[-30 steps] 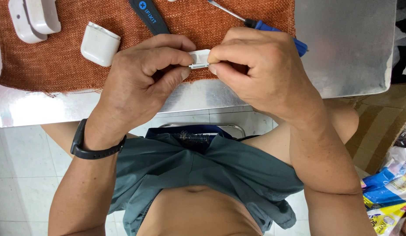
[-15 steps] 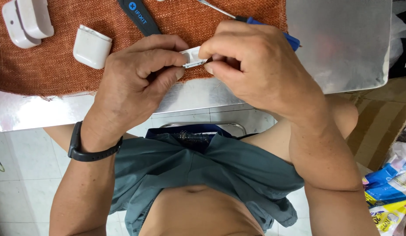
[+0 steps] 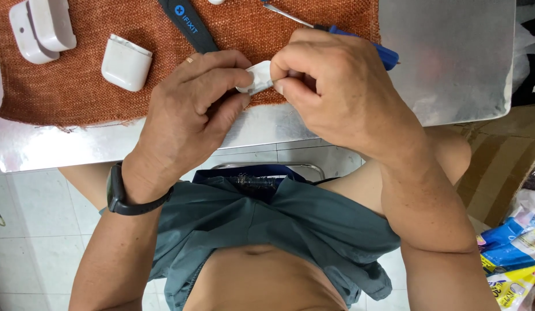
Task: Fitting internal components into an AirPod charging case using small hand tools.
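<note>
My left hand point(image 3: 192, 109) and my right hand point(image 3: 336, 86) pinch one small white plastic part point(image 3: 256, 78) between their fingertips, just above the near edge of an orange woven mat point(image 3: 77, 98). Most of the part is hidden by my fingers. A black band point(image 3: 120, 198) sits on my left wrist. A white rounded case shell point(image 3: 126, 62) lies on the mat to the left of my left hand.
A larger white case piece point(image 3: 40, 29) rests at the mat's far left. A dark flat pry tool point(image 3: 190, 26) and a blue-handled screwdriver point(image 3: 359, 43) lie behind my hands. The mat sits on a metal tabletop point(image 3: 452, 63). Cardboard and plastic bags point(image 3: 515, 247) lie on the floor at right.
My hands have stayed together on the white part, and my right fingers have shifted their grip so the part is turned slightly. The view has drifted a little.
</note>
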